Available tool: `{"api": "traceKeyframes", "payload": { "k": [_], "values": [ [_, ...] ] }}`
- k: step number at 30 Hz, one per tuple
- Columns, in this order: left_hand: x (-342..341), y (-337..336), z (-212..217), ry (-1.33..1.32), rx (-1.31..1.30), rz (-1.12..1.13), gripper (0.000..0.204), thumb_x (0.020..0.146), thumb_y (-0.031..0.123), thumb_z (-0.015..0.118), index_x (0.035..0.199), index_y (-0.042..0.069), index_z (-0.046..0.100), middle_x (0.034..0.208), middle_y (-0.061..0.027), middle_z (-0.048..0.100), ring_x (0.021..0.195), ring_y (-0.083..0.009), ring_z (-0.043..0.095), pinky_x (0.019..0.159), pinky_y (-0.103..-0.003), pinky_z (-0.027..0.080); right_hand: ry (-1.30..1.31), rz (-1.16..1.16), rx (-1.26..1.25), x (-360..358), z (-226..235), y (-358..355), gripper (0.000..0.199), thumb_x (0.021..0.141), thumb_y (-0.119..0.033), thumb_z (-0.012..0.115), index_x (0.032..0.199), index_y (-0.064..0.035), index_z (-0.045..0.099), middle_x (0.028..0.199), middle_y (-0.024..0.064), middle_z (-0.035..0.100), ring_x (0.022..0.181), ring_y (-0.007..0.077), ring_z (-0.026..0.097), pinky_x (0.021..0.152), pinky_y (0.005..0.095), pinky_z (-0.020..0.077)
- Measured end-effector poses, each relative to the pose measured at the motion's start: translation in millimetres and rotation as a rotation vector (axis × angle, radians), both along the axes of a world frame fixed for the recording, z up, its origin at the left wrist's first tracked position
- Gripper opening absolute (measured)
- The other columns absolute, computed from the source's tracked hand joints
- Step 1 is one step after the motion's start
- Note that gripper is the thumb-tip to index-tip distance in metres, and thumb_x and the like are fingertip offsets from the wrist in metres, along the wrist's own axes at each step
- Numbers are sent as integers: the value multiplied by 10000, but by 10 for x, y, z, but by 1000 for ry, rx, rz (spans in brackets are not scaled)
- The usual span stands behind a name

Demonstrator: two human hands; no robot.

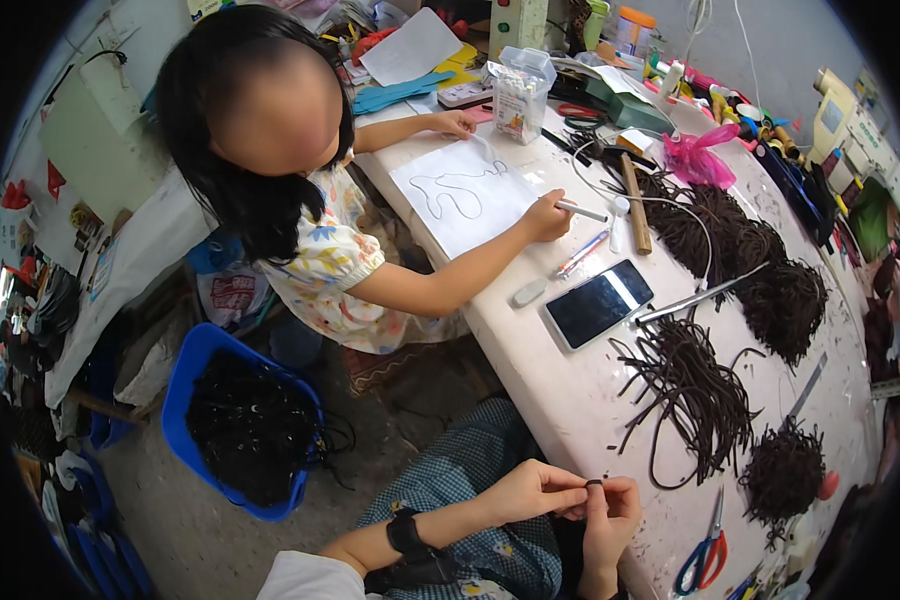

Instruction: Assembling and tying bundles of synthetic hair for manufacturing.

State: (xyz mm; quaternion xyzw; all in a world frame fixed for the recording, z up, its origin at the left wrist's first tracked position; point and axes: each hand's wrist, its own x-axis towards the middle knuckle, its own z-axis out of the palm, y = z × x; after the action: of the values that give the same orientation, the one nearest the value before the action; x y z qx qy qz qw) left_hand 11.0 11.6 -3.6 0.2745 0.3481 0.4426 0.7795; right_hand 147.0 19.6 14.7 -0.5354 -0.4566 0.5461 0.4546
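Observation:
My left hand [542, 492], with a black band on the wrist, pinches near the table's edge. Against it, my right hand [611, 520] is closed too, thumb up. Between their fingertips shows a short bit of dark brown cord [594, 483]; the rest of it is hidden by the fingers. Beyond my hands, a loose bundle of dark brown cords [695, 400] lies spread on the white table [510, 330]. To the right sit a tighter cord bundle [785, 470] and scissors [705, 560] with red and blue handles.
At the left, another person draws with a pen [582, 211] on a white sheet [460, 195]. A phone [598, 304], a metal rod [700, 295], a wooden-handled tool [635, 205] and more cord bundles [725, 235] lie farther back. A blue basket [185, 420] of black pieces stands on the floor.

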Motion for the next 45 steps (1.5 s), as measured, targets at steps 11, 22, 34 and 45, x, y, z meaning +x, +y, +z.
{"api": "traceKeyframes", "payload": {
  "k": [11, 22, 34, 45],
  "values": [
    [-28, 23, 43, 129, 39, 78, 219, 771, 86, 622, 940, -50, 595, 798, -102, 627, 679, -111, 596, 631, -208, 493, 85, 151, 43, 113, -90, -72, 128, 807, 26, 483, 924, -3, 439, 766, 41, 527, 631, 93, 506, 607, 193, 424],
    [-221, 166, -68, 155, 64, 11, 180, 775, 66, 603, 936, -13, 616, 809, -86, 631, 719, -115, 599, 649, -216, 483, -16, 228, -12, 35, -194, -35, 114, 835, 16, 470, 949, 20, 466, 851, 77, 542, 716, 103, 548, 646, 219, 481],
    [-1094, 1043, -315, 127, 317, 57, 131, 692, 61, 630, 803, -2, 602, 731, -126, 570, 610, -216, 567, 557, -267, 454, -413, 446, 185, -546, -12, 569, 94, 748, 37, 574, 805, -9, 515, 676, 51, 529, 536, 79, 471, 482, 186, 379],
    [-1658, 3358, -448, -2036, -1162, -113, 293, 733, 141, 661, 577, 99, 417, 528, 36, 390, 497, -51, 402, 481, -176, 358, -555, 553, 346, -552, -122, 735, 142, 655, 19, 609, 751, -42, 523, 677, 104, 552, 543, 224, 518, 473, 284, 412]
  ]
}}
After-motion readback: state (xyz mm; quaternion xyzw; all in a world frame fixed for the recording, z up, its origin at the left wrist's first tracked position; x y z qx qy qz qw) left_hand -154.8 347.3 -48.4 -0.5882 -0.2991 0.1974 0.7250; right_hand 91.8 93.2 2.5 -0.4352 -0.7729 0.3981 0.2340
